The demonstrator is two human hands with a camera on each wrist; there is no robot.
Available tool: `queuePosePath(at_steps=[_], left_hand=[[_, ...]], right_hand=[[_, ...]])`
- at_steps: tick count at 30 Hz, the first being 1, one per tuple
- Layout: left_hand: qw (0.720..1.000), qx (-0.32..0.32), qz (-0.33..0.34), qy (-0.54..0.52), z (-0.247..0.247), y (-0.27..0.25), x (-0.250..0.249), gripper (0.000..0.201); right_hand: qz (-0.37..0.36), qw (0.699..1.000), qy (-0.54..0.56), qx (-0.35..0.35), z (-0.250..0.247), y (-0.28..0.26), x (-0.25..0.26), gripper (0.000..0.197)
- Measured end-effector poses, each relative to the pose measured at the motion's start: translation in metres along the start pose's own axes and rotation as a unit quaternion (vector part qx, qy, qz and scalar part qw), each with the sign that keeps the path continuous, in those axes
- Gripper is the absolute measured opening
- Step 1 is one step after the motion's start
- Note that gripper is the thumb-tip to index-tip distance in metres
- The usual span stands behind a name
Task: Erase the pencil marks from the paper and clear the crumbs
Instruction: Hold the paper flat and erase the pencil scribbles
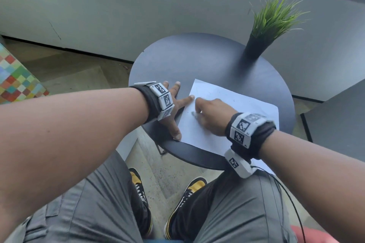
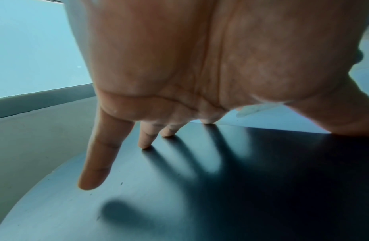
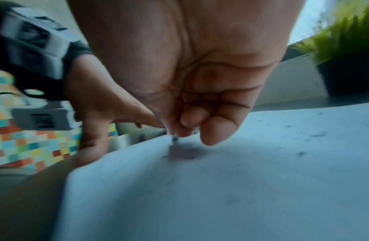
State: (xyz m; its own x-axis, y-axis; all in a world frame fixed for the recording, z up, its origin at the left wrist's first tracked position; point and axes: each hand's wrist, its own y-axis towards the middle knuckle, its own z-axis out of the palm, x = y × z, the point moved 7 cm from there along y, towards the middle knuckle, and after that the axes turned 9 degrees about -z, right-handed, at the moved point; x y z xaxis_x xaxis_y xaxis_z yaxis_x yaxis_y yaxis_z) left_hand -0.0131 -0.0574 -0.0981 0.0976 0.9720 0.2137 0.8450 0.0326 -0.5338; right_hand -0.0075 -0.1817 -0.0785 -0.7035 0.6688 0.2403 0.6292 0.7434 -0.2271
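Note:
A white sheet of paper (image 1: 237, 108) lies on the round dark table (image 1: 197, 59). My left hand (image 1: 175, 108) is spread flat at the sheet's left edge, with the thumb on its near corner and the index fingertip on its edge. My right hand (image 1: 209, 114) hovers low over the paper's left part with curled fingers. In the right wrist view these fingers (image 3: 216, 130) pinch a small eraser (image 3: 174, 139); only its grey tip shows, touching the paper (image 3: 220, 187). Dark crumbs (image 3: 301, 153) and faint pencil marks (image 1: 203, 92) dot the sheet.
A black pot with green grass (image 1: 262, 31) stands at the table's far right. A checkered coloured object (image 1: 17, 77) sits on the floor at left, and a grey panel (image 1: 339, 116) at right. My knees and shoes are under the table's near rim.

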Motion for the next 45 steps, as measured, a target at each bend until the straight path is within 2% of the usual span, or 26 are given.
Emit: queuePosePath(at_steps=[3,4,7,8,12,13,16,17,19,21,24,25,28,30,33,34,38,40,43,45], left_hand=[[1.000,-0.001,-0.003,0.008,-0.001,-0.001,-0.001,0.143],[1.000,-0.004,-0.001,0.009,-0.002,-0.001,-0.001,0.143],[1.000,-0.013,0.003,0.012,-0.002,0.001,-0.001,0.143],[1.000,-0.011,0.003,0.013,-0.002,0.000,-0.001,0.144],[1.000,-0.006,0.001,0.015,0.001,0.001,-0.002,0.144],[1.000,-0.007,0.002,0.016,0.000,0.002,-0.002,0.144],[1.000,-0.006,0.005,0.011,-0.001,0.003,-0.001,0.146],[1.000,-0.004,0.004,0.011,-0.001,0.003,-0.001,0.146],[1.000,-0.002,0.001,0.017,-0.001,0.002,-0.002,0.145],[1.000,-0.005,0.002,0.021,-0.001,0.001,-0.003,0.145],[1.000,-0.012,0.005,0.024,-0.003,0.003,-0.003,0.147],[1.000,-0.011,0.004,0.024,-0.003,0.004,-0.003,0.147],[0.999,-0.005,-0.001,0.031,-0.001,0.004,-0.003,0.147],[0.999,-0.005,0.002,0.031,-0.001,0.004,-0.004,0.148],[1.000,-0.004,0.004,0.019,-0.001,0.005,-0.003,0.149],[1.000,-0.002,0.004,0.016,0.000,0.005,-0.003,0.149],[1.000,0.012,0.002,0.019,0.000,0.005,-0.003,0.152],[1.000,0.012,0.004,0.021,-0.002,0.003,-0.004,0.152],[1.000,0.013,0.005,0.022,-0.008,-0.001,-0.007,0.148],[1.000,0.016,0.006,-0.005,-0.009,-0.003,-0.011,0.143]], right_hand=[[-0.074,0.995,0.005,0.072,0.018,-0.012,0.035,0.018],[-0.064,0.996,0.011,0.069,0.015,-0.010,0.029,0.020],[0.039,0.999,0.024,-0.004,-0.002,0.001,-0.011,0.026],[0.035,0.999,0.011,-0.013,-0.001,0.000,-0.009,0.025],[-0.081,0.994,-0.009,0.078,0.023,-0.019,0.039,0.017],[-0.071,0.995,-0.001,0.077,0.019,-0.018,0.031,0.021],[0.030,0.999,0.024,0.007,0.000,-0.011,-0.011,0.028],[0.027,1.000,0.012,0.007,0.001,-0.013,-0.009,0.025],[-0.028,0.998,0.000,0.050,0.014,-0.020,0.018,0.018],[-0.076,0.993,-0.003,0.088,0.020,-0.028,0.034,0.025],[0.030,0.999,0.020,0.019,0.002,-0.017,-0.009,0.029],[0.045,0.999,0.013,0.000,0.002,-0.017,-0.013,0.028],[-0.042,0.997,-0.020,0.059,0.020,-0.028,0.029,0.017],[-0.078,0.993,-0.016,0.091,0.023,-0.035,0.036,0.021],[0.022,0.999,0.017,0.018,0.004,-0.027,-0.010,0.030],[0.029,1.000,0.009,0.004,0.003,-0.028,-0.013,0.029],[-0.073,0.994,-0.010,0.074,0.025,-0.036,0.031,0.025],[-0.047,0.997,0.021,0.054,0.017,-0.033,0.016,0.030],[0.046,0.996,0.074,0.012,0.009,-0.031,-0.017,0.027],[0.062,0.995,0.082,0.004,0.012,-0.032,-0.021,0.025]])
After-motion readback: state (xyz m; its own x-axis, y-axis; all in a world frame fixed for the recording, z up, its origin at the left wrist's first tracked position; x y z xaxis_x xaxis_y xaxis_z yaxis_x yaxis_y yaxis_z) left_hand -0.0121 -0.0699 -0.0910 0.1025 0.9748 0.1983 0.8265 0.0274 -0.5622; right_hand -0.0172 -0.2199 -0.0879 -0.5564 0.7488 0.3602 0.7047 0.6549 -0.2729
